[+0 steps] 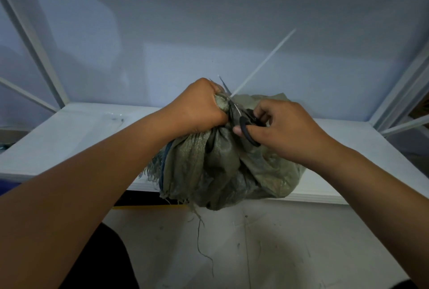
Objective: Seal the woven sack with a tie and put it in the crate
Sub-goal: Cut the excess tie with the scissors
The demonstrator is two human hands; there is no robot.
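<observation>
Forearms out over the woven sack (222,172), snipping its tie (267,58).
My left hand (204,105) fists the bunched neck; my right hand (285,130), just beside it, grips scissors (247,129). Soft and limp, the sack slumps below both on the table (69,140) edge; I'd lift it by the neck.

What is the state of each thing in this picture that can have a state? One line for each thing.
woven sack: neck gathered, body lying on the table edge, loose threads hanging.
tie: long tail uncut, sticking up from the neck.
scissors: held, blades at the tie; open or closed, unclear.
left hand: grips the sack's neck.
right hand: holds the scissors' handles.
</observation>
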